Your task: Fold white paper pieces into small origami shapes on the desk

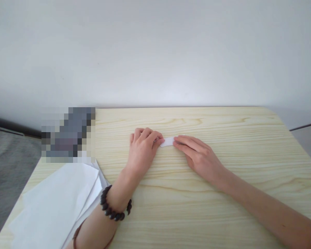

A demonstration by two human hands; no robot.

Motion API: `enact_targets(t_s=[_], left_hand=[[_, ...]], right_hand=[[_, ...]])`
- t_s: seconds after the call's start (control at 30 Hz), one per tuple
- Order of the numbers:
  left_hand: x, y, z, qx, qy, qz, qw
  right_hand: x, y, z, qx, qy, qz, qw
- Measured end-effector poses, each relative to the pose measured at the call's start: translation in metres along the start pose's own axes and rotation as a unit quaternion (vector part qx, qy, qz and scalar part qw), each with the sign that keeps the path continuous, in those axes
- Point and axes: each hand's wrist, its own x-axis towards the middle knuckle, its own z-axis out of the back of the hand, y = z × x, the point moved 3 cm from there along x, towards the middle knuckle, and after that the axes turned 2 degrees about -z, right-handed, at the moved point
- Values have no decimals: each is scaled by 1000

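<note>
A small folded piece of white paper point(168, 141) lies on the pale wooden table point(223, 193), near the far middle. My left hand point(142, 148), with a dark bead bracelet on its wrist, has its fingers curled and pinches the paper's left end. My right hand point(199, 155) lies low on the table with its fingers pressed together on the paper's right end. Most of the paper is covered by my fingertips.
Several white paper sheets point(57, 204) lie stacked at the table's near left corner. A blurred-out grey object point(67, 135) sits at the far left edge. A plain white wall point(155, 52) rises behind the table. Grey floor shows at the left.
</note>
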Motion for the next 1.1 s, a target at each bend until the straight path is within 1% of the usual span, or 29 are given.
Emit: enact_targets(t_s=[0.07,0.13,0.2,0.37,0.53,0.73,0.87,1.0,1.1], left_hand=[[-2,-1,0,6,-7,-47,999],[-3,-1,-1,-2,1,-110,994],[-3,0,-1,-11,11,-147,989],[-1,2,0,-37,4,-149,988],[0,-2,3,-54,-12,-153,987],[0,-8,2,-64,10,-203,977],[0,-9,0,-77,-19,-217,973],[0,-8,1,-92,-51,-204,973],[0,-9,1,-122,-40,-175,976]], right_hand=[[3,-2,2,10,-9,-23,1000],[7,-4,3,20,-15,-37,999],[11,-6,4,33,-13,-40,999],[13,-9,5,45,-5,-43,998],[14,-9,5,52,-18,-50,997],[13,-7,7,87,-49,-9,995],[11,-5,6,93,-52,0,994],[10,-3,7,90,-57,-3,994],[11,-3,8,89,-67,-6,994]])
